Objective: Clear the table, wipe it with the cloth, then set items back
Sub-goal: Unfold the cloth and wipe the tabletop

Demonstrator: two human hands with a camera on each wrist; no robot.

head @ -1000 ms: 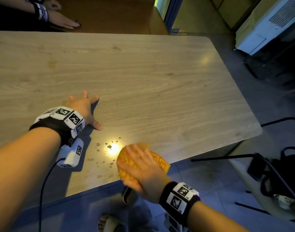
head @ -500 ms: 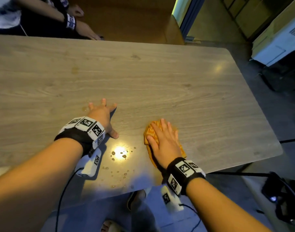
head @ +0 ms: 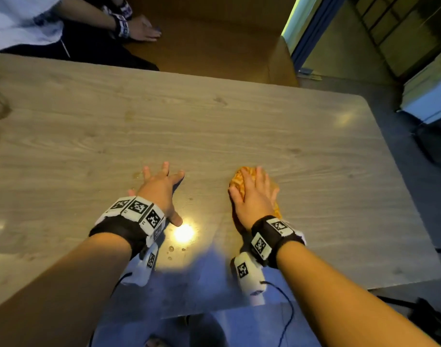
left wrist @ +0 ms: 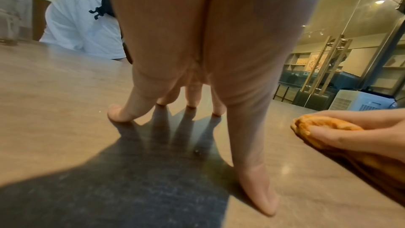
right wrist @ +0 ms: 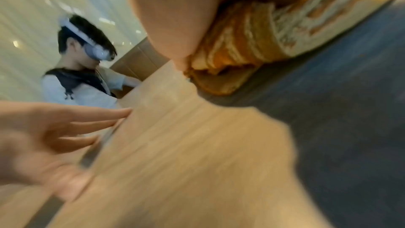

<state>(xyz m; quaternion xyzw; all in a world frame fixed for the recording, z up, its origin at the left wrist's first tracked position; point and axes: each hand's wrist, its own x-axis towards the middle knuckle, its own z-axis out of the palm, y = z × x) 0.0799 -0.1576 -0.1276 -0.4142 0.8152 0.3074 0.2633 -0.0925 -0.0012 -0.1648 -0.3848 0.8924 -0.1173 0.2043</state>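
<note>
I am pressing my right hand [head: 255,196] flat on the cloth [head: 238,182], fingers extended over the orange wad and the thumb lying along its near side. I am bracing my left hand [head: 161,187] on the table [head: 239,121], fingers spread and straight, holding nothing; the two hands are lying apart, side by side.

The cloth is sitting bunched under the right palm, right of centre on the near half of the table. I am judging it soft, light and probably damp: it should fold and bunch under load, so the palm should cover its middle and the fingers pin its leading edge.

The wood-grain top is looking smooth and glossy, reflecting a lamp; a few water droplets [head: 171,249] are lying near the front edge, beside the left wrist. Beyond the far edge, another person [head: 26,23] is working at a second surface. A white appliance [head: 429,96] is standing at the right.
</note>
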